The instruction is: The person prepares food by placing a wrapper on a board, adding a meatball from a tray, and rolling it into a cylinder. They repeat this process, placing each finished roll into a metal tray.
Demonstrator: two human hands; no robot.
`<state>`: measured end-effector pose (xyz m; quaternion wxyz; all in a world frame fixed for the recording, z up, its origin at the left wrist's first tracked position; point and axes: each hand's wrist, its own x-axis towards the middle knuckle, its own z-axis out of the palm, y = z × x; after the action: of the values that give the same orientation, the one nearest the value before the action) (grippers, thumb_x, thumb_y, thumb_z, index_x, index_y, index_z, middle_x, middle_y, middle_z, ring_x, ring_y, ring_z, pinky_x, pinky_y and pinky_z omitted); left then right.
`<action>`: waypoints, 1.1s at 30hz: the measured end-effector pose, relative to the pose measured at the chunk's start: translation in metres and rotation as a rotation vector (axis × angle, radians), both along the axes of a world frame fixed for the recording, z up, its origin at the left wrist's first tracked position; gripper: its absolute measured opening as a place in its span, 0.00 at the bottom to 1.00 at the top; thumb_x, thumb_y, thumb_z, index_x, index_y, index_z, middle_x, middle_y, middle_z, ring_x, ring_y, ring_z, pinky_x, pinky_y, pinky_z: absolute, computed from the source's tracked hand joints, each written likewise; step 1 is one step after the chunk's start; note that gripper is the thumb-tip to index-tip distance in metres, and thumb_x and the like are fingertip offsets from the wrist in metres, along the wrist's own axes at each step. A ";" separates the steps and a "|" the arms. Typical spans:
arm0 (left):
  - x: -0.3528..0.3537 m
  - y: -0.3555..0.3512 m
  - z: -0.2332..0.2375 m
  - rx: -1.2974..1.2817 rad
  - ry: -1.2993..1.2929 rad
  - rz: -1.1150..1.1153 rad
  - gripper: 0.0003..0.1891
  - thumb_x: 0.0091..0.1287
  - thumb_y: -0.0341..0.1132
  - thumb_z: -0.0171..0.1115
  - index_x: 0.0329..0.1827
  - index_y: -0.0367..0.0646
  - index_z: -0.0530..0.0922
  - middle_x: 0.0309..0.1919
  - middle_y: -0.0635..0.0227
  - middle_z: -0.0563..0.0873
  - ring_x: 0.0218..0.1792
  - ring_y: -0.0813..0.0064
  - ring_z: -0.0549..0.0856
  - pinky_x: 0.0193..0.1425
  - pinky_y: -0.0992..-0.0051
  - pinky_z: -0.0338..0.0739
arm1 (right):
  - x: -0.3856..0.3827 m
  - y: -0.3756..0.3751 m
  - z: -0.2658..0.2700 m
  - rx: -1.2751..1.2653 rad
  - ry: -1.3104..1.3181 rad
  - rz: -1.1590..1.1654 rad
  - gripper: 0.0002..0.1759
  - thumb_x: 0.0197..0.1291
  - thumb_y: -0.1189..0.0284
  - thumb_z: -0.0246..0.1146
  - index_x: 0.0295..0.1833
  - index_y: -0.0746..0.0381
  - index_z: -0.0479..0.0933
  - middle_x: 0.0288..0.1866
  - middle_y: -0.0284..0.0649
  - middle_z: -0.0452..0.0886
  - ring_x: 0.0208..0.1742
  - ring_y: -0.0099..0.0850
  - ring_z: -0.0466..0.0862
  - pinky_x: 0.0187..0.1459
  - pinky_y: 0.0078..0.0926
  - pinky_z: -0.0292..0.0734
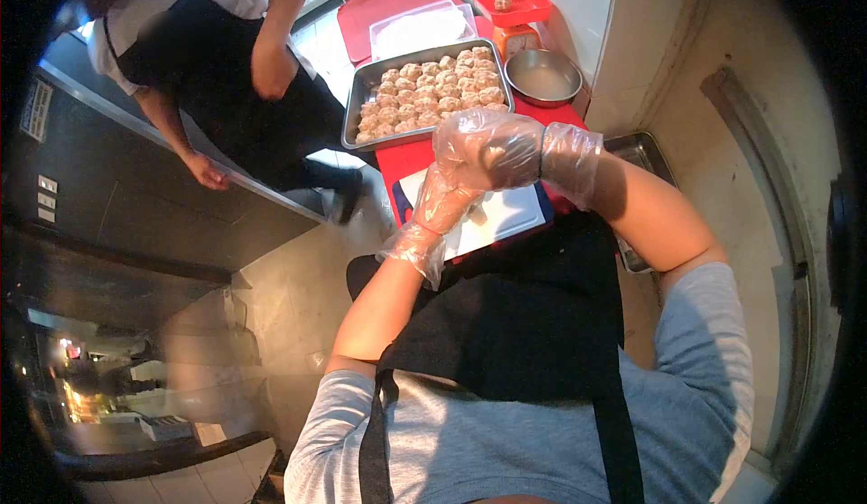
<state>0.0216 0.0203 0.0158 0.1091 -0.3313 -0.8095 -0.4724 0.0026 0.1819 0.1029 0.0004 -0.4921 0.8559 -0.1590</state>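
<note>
My left hand (448,199) and my right hand (498,150) both wear clear plastic gloves, gathered at the wrists. They are pressed together, the right lying over the left with its fingers curled. Whatever may be between them is hidden by the right hand. Below them lies a white cutting board (513,215) with a dark blue edge. Just beyond my hands, a metal tray (350,107) holds rows of pale, lumpy meat balls (420,98). One similar ball (503,4) sits in the red pan (533,9) of an orange kitchen scale (517,40).
A steel bowl (544,77) with liquid stands right of the tray. Behind the tray are a white plastic container (423,31) and a red surface (379,7). A person in a dark apron (217,79) stands close on the left. A tiled wall (646,43) bounds the right.
</note>
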 end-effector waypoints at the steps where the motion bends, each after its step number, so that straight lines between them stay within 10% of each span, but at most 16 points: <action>1: 0.000 0.002 0.004 -0.119 0.207 0.042 0.25 0.58 0.36 0.72 0.59 0.45 0.76 0.49 0.59 0.84 0.50 0.61 0.84 0.53 0.67 0.79 | -0.003 0.003 -0.004 -0.046 0.045 0.065 0.09 0.54 0.66 0.66 0.33 0.61 0.81 0.34 0.48 0.82 0.42 0.45 0.84 0.44 0.36 0.79; 11: -0.004 -0.005 -0.032 0.235 -0.292 -0.091 0.20 0.61 0.39 0.67 0.53 0.40 0.80 0.49 0.55 0.85 0.51 0.58 0.84 0.56 0.63 0.77 | -0.002 -0.008 -0.009 -0.240 0.093 -0.150 0.10 0.48 0.66 0.67 0.33 0.59 0.81 0.33 0.48 0.83 0.38 0.47 0.85 0.40 0.39 0.79; 15: -0.010 -0.010 -0.012 -0.110 -0.405 0.011 0.21 0.61 0.40 0.67 0.56 0.40 0.81 0.52 0.60 0.85 0.48 0.70 0.84 0.51 0.71 0.78 | 0.004 0.000 -0.030 -0.287 0.381 -0.054 0.09 0.51 0.66 0.67 0.37 0.56 0.80 0.32 0.42 0.81 0.38 0.44 0.84 0.42 0.42 0.79; 18: -0.004 -0.012 -0.014 0.185 -0.293 -0.103 0.14 0.62 0.41 0.66 0.43 0.41 0.85 0.42 0.62 0.87 0.39 0.69 0.85 0.44 0.71 0.78 | 0.011 0.014 -0.044 -0.338 0.399 -0.029 0.11 0.56 0.61 0.67 0.41 0.55 0.82 0.52 0.37 0.80 0.53 0.40 0.81 0.56 0.44 0.74; 20: -0.008 -0.011 -0.007 -0.114 -0.154 -0.039 0.10 0.60 0.40 0.64 0.37 0.45 0.85 0.38 0.63 0.86 0.38 0.61 0.85 0.43 0.66 0.78 | 0.020 0.024 -0.051 -0.311 0.370 -0.052 0.20 0.58 0.54 0.66 0.49 0.55 0.83 0.68 0.33 0.73 0.64 0.39 0.74 0.66 0.47 0.66; 25: -0.013 -0.006 -0.009 -0.295 0.229 -0.071 0.07 0.59 0.36 0.64 0.37 0.46 0.86 0.31 0.66 0.86 0.33 0.63 0.86 0.38 0.66 0.80 | 0.027 0.030 -0.048 -0.337 0.371 -0.090 0.24 0.57 0.50 0.66 0.51 0.54 0.82 0.70 0.32 0.71 0.71 0.41 0.68 0.70 0.50 0.60; 29: -0.005 -0.005 -0.006 0.160 -0.502 -0.216 0.11 0.57 0.39 0.67 0.36 0.42 0.85 0.34 0.63 0.87 0.36 0.67 0.85 0.41 0.68 0.77 | 0.025 0.021 -0.048 -0.317 0.339 -0.100 0.22 0.57 0.52 0.66 0.51 0.55 0.82 0.70 0.32 0.71 0.74 0.40 0.65 0.72 0.53 0.55; 33: -0.005 -0.009 -0.008 0.201 -0.583 -0.239 0.13 0.57 0.36 0.71 0.41 0.39 0.84 0.36 0.69 0.86 0.38 0.79 0.82 0.41 0.76 0.77 | 0.021 0.013 -0.049 -0.288 0.307 -0.107 0.21 0.58 0.54 0.64 0.52 0.54 0.82 0.67 0.37 0.73 0.72 0.40 0.67 0.72 0.50 0.56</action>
<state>0.0168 0.0117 0.0081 -0.1512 -0.2625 -0.7113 -0.6342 0.0237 0.1946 0.0541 -0.2087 -0.4595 0.8392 -0.2025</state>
